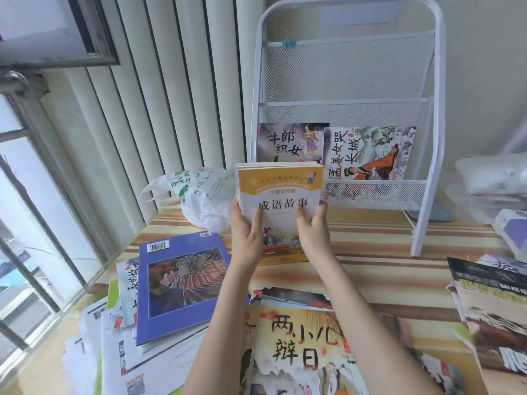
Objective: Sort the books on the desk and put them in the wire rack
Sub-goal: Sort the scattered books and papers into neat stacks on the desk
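- Books [281, 192]: small upright stack, orange-topped cover facing the camera, gripped by both hands – left hand [246, 232] on the left edge, right hand [312, 226] on the right, thumbs on the cover.
- Stack is raised over the desk [379, 252], just in front of the rack [349, 109].
- Rack's bottom pocket has two books; upper pockets look free.
- Step: carrying the stack to the rack.
- Next: lift over a pocket's front rail, then lower in.

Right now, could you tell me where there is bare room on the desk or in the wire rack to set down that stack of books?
The wire rack's two upper mesh pockets hold nothing. The striped desk is bare between the rack's foot and the front book pile. Crowded: the bottom pocket with two picture books, the purple lionfish book's pile on the left, the magazines on the right.
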